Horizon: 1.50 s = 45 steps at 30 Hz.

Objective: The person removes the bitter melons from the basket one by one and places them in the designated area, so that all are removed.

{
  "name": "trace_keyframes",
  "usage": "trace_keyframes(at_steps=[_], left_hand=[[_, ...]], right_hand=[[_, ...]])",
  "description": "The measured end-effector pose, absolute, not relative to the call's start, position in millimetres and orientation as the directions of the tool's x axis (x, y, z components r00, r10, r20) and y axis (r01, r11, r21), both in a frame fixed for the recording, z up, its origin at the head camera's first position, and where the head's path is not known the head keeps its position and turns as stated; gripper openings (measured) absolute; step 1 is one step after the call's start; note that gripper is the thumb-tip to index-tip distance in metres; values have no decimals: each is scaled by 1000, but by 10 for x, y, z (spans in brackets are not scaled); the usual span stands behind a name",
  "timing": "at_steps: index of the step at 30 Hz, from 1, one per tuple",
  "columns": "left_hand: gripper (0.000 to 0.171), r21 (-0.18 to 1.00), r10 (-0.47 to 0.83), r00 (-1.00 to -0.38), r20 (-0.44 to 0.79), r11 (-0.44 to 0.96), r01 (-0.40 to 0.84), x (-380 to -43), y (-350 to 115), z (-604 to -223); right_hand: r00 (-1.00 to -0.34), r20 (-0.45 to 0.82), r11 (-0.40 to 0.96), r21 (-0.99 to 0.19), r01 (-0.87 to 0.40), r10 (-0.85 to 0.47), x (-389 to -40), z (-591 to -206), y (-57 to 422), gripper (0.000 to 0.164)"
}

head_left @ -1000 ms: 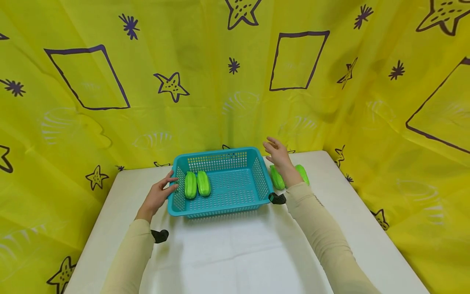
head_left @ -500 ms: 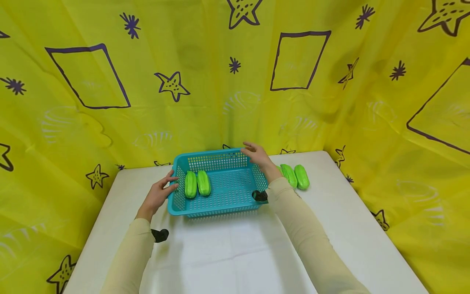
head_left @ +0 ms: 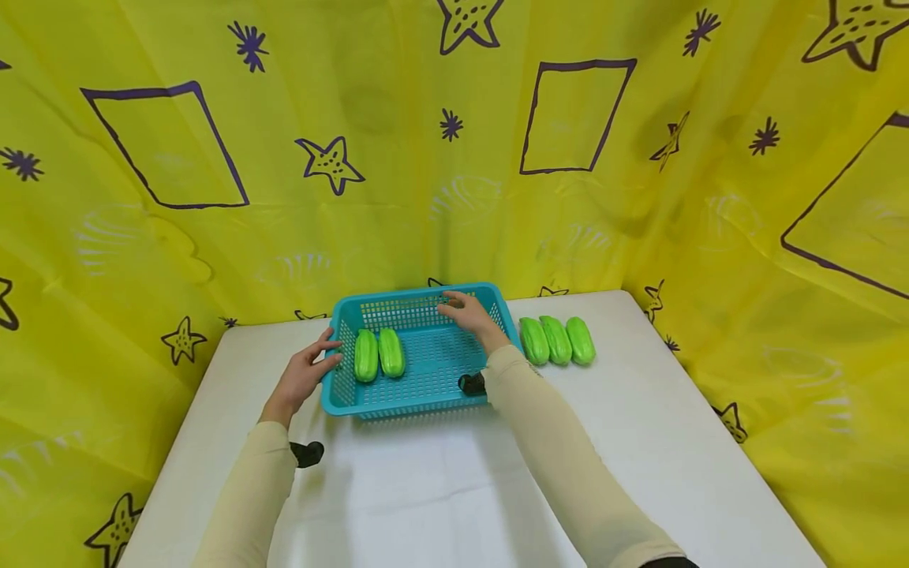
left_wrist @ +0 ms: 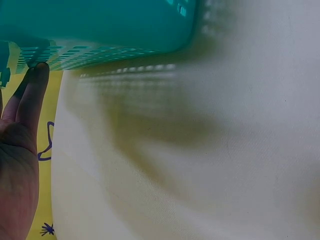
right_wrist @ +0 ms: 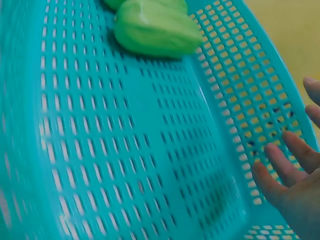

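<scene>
A teal plastic basket (head_left: 426, 404) with mesh walls sits on the table. Inside it, toward the left end, two bright green, ribbed, elongated vegetables (head_left: 391, 353) lie side by side. My left hand (head_left: 298, 385) is at the basket's left end; in the left wrist view its fairly straight fingers (left_wrist: 35, 100) touch the outer mesh wall. Over the basket's right half reaches my right hand (head_left: 469, 314), its fingers spread and holding nothing. In the right wrist view its fingertips are close to the far wall, and the green vegetables (right_wrist: 155, 30) show at the top.
On the white table (head_left: 440, 497), three more green vegetables (head_left: 557, 341) lie in a row just right of the basket. A yellow curtain (head_left: 398, 237) with purple drawings hangs behind and along both sides. Each wrist carries a black camera mount (head_left: 307, 454).
My right hand has moved left, from above the vegetables on the table to over the basket, uncovering the row of three. The left hand and basket stay in place.
</scene>
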<state>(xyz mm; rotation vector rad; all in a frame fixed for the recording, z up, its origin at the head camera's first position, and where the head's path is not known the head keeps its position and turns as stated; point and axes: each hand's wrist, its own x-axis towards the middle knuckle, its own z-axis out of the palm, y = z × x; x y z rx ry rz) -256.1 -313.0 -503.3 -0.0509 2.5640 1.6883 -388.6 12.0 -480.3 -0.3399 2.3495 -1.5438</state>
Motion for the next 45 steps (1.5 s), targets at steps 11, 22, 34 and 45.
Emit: trace_keyframes(at_steps=[11,22,34,45], left_hand=[[51,914,9,-997,-78,399,-68,-2583,-3170,-5016],[49,917,16,-998,-66,396,-54,-2588,-3143,-5028],[48,920,15,-998,-61,389,-51,-2568,-3141,-4993],[48,914,7,-997,-72,400,-63,-2580,-3148,-5031]], right_hand=[[-912,-135,324,-946,3,-387,-3829,-4847,-268,54],[-840,-210,362,-932,17,-500,-3796,-4871,-418,52],[-765,-299,447,-895,16,-571,-3782,-4871,-539,48],[-667,-378,505,-863,2,-643,-3707,-4890,-668,61]])
